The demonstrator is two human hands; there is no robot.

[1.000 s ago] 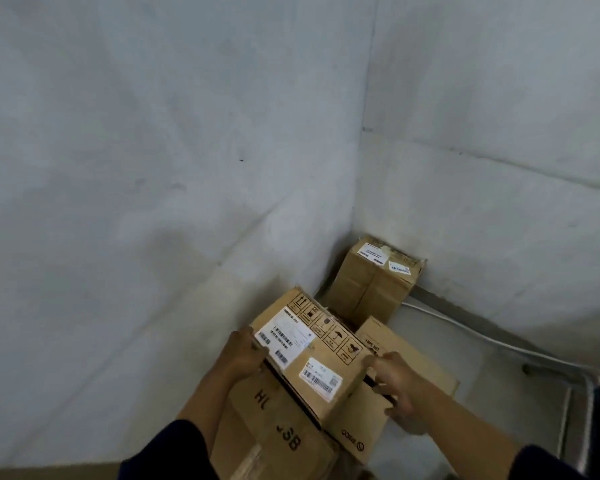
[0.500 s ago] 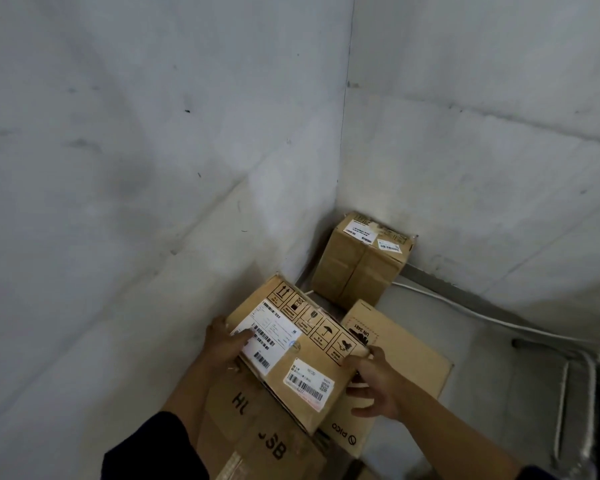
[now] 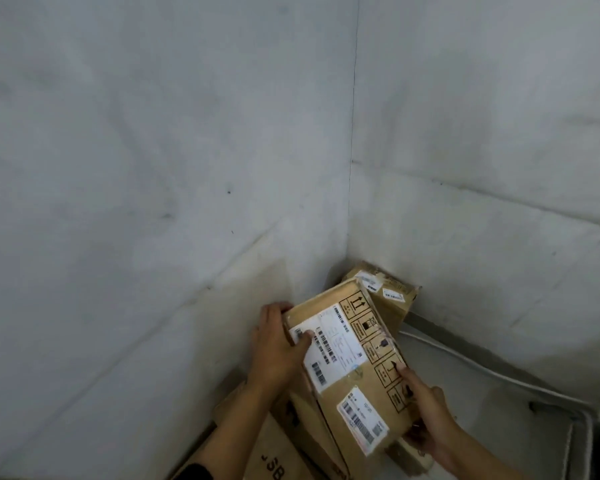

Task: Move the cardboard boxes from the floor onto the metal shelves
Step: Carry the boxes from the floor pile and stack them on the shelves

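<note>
1. Both hands hold one cardboard box (image 3: 350,365) in the corner of the room. The left hand (image 3: 278,351) grips its upper left edge with the thumb lying over the white label (image 3: 329,344). The right hand (image 3: 426,420) clasps the lower right corner, fingers wrapped underneath.
2. The box is tilted, label side up, above the other boxes on the floor.
3. To do this lift well, I would keep a hand on each of two opposite corners and level the box before turning away. The handling marks suggest it wants one side kept up.
4. A large box (image 3: 274,455) lies below beside the left wall, and a small box (image 3: 388,292) sits in the corner against the wall.
5. The metal shelves are out of view, so the route to them cannot be judged.
6. The underside of the held box and the right fingers beneath it are hidden.
7. The labels are too blurred to read. A cable (image 3: 482,368) runs along the floor by the right wall.
</note>
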